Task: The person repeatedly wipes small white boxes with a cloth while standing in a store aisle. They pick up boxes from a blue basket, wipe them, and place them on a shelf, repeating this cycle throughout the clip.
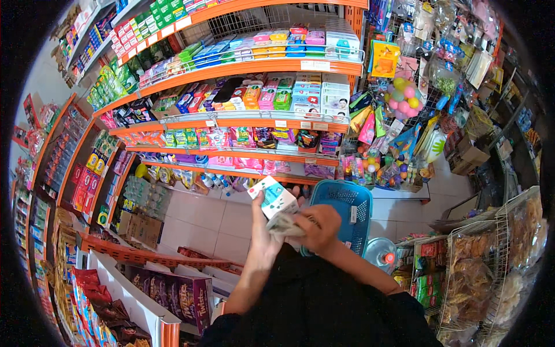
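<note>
My left hand [261, 228] is closed around a small white box [278, 201] with a teal label and little green and red marks. It holds the box tilted, in front of the shelves. Close by on the right, my right hand [319, 228] is closed on a crumpled greyish cloth [284, 226]. The cloth lies against the lower end of the box. Some fingertips show beyond the box's right edge. Below and behind my right hand stands a blue plastic basket [365, 199], partly hidden by that hand and forearm.
Orange-edged shelves [231, 128] packed with soaps and packets rise ahead. A clear water jug [378, 257] with a red cap stands beside the basket. Wire racks of bagged snacks [465, 272] are at right; snack shelves [167, 289] stand at lower left. Tiled floor [202, 222] lies between.
</note>
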Motion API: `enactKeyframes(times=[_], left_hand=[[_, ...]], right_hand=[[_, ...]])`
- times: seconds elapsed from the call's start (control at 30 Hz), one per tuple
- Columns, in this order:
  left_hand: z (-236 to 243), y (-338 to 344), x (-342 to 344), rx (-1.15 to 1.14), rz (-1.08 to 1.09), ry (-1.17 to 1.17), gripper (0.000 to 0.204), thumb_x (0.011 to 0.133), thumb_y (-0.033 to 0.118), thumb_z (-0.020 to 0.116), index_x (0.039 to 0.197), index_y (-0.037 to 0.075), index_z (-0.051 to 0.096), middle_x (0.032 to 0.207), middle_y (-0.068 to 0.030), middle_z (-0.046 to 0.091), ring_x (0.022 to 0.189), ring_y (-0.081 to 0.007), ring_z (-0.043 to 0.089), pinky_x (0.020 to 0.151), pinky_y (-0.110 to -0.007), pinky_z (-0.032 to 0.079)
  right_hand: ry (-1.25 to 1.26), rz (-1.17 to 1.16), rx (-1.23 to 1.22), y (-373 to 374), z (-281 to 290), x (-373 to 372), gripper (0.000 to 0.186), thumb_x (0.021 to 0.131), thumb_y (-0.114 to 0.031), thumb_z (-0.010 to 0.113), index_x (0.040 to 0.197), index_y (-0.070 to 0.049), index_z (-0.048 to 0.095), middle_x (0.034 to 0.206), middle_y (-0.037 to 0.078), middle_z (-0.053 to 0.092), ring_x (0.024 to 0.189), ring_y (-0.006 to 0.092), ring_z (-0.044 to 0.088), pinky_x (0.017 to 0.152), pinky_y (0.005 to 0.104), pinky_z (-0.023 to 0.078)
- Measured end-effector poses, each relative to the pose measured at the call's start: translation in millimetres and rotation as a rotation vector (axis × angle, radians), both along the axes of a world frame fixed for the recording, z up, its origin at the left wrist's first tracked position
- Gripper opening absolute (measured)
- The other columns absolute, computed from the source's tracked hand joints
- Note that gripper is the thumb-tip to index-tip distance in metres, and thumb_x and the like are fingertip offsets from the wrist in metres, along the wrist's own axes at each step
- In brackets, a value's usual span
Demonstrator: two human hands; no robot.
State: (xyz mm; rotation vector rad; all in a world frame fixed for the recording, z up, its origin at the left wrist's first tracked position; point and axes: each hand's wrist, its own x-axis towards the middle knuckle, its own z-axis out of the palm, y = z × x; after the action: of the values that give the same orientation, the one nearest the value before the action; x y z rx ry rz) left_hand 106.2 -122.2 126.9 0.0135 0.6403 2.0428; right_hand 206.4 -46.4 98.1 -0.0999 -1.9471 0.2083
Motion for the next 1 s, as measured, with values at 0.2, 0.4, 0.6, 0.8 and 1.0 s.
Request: enactKeyframes(times=[0.2,0.4,0.6,0.8,1.0], left_hand=[[-3,-14,-10,-0.119,-0.029,0.233,0.050,0.088,0.043,0.038,0.114,0.000,0.041,0.099,-0.0157,0.056,0.098,-0.0270,0.054,0.087,-0.039,0.044],[-14,-17,-5,-0.275,-0.231,0.410,0.069,0.085,0.058,0.024,0.121,0.000,0.036,0.108,-0.0126,0.053,0.099,-0.0213,0.054,0.081,-0.033,0.047],[-10,-26,0,-0.264,-0.341,0.366,0.061,0.087,0.052,0.031,0.119,0.001,0.041,0.104,-0.0147,0.055,0.092,-0.0229,0.057,0.076,-0.036,0.048],[-23,-19,-9,-0.339,-0.370,0.237,0.052,0.088,0.045,0.040,0.117,0.003,0.045,0.100,-0.0093,0.058,0.087,-0.0167,0.059,0.072,-0.030,0.049],[-22,-26,-2,-0.212,-0.565,0.224,0.045,0.090,0.040,0.037,0.116,0.004,0.046,0.088,-0.0070,0.059,0.075,-0.0148,0.059,0.066,-0.028,0.049]], right_hand=[[0.189,-0.158,-0.297,43,8,6,0.038,0.064,-0.037,0.070,0.084,-0.009,0.052,0.071,0.008,0.052,0.059,0.0234,0.051,0.049,0.0314,0.037],[-0.326,0.101,0.005,19,55,5,0.029,0.063,-0.038,0.067,0.080,-0.016,0.059,0.070,0.002,0.049,0.059,0.0175,0.052,0.050,0.0321,0.040],[0.002,-0.220,-0.389,63,67,-4,0.033,0.062,-0.036,0.071,0.081,-0.011,0.060,0.072,0.006,0.055,0.063,0.0227,0.056,0.054,0.0330,0.045],[-0.164,0.195,-0.277,29,33,21,0.039,0.057,-0.038,0.075,0.076,-0.007,0.060,0.073,0.009,0.057,0.065,0.0251,0.058,0.058,0.0347,0.047],[-0.024,-0.199,-0.653,58,51,13,0.051,0.063,-0.037,0.073,0.088,0.003,0.053,0.076,0.013,0.056,0.068,0.0280,0.056,0.060,0.0347,0.044]])
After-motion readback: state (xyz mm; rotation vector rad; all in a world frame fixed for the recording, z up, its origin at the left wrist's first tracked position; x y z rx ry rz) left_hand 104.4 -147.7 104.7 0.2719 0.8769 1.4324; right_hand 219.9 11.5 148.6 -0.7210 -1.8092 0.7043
